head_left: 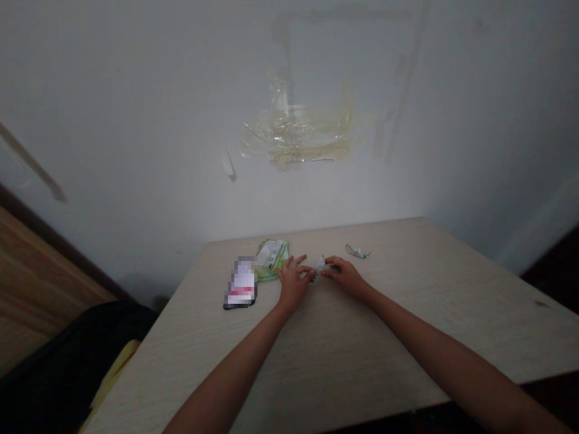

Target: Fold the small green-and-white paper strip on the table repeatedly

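Note:
A small white packet with dark stripes and a bit of green (319, 264) is between my two hands, just above or on the tabletop. My left hand (293, 278) has its thumb and a finger at the packet's left edge, while its other fingers stretch forward. On the other side, my right hand (346, 276) pinches the packet's right edge between thumb and fingers. What the packet contains cannot be made out. Just beyond my left hand lies a green and white printed wrapper (272, 253).
A phone with a pixelated screen (242, 283) lies left of my left hand. Toward the back right is a crumpled white and green wrapper strip (357, 251). The pale wooden table (353, 361) meets a wall (181, 150) bearing peeling clear tape (298, 135).

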Tool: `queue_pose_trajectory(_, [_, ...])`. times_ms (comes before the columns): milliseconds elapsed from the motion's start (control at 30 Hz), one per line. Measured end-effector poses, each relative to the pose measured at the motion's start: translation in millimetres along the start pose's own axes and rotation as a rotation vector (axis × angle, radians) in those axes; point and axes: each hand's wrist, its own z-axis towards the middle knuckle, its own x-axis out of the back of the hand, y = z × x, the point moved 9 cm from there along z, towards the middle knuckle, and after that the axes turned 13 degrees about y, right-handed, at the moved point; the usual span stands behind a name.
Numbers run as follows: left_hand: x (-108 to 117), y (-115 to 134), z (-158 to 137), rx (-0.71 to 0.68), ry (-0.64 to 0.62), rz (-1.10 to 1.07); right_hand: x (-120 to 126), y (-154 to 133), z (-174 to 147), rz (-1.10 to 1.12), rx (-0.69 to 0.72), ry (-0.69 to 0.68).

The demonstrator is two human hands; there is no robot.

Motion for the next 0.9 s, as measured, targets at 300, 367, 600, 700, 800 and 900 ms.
queue_pose_trajectory(300, [-5.0, -0.2, -0.3, -0.026, -0.008, -0.008, -4.6, -0.2, -2.1, 0.159, -0.178, -0.048])
queue_pose_trajectory(367, [-6.1, -1.0, -0.3, -0.026, 0.0, -0.009, -7.7, 4.0, -2.9, 0.227, -0.245, -0.057])
queue_pose_trajectory(600, [-10.2, -2.4, -1.1, -0.03, 0.017, -0.057, -12.3, 4.7, -4.9, 0.329, -0.3, -0.097])
queue_pose_trajectory(700, [-10.8, -3.1, -1.5, -0.032, 0.019, -0.069, -12.8, -1.2, -5.6, 0.297, -0.261, -0.14])
queue_pose_trajectory(800, [-11.2, -3.6, -1.4, -0.03, 0.01, -0.069, -13.9, -7.2, -5.8, 0.26, -0.223, -0.19])
queue_pose_trajectory(900, [-10.5, -3.9, -0.8, -0.021, 0.009, -0.073, -14.5, -10.4, -4.8, 0.234, -0.202, -0.217])
